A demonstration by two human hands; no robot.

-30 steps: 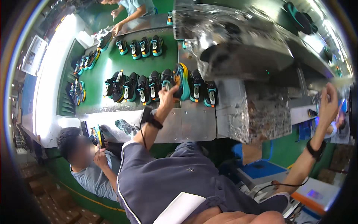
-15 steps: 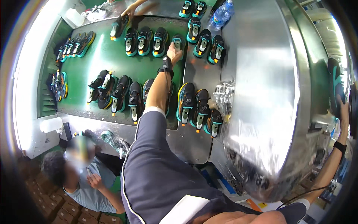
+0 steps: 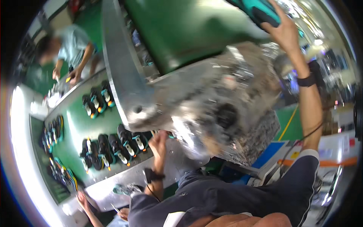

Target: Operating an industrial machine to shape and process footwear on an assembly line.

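Note:
My right hand (image 3: 284,31) is raised high at the upper right and grips a black and teal shoe (image 3: 259,9) by its heel end. My left hand (image 3: 158,140) reaches down to the row of black shoes with teal trim (image 3: 126,143) on the green conveyor belt (image 3: 81,123), touching the end of that row near the metal edge. Whether its fingers hold a shoe there is unclear. Both wrists wear black bands.
A large shiny metal machine housing (image 3: 211,98) fills the middle. More shoes (image 3: 96,100) lie farther along the belt. A person in a light shirt (image 3: 72,47) works at the far end, and another person's hands (image 3: 85,200) show at the lower left.
The view swung sharply. My right hand has risen overhead with a shoe in it. My left hand drew back from the far shoes to the near row by the metal edge.

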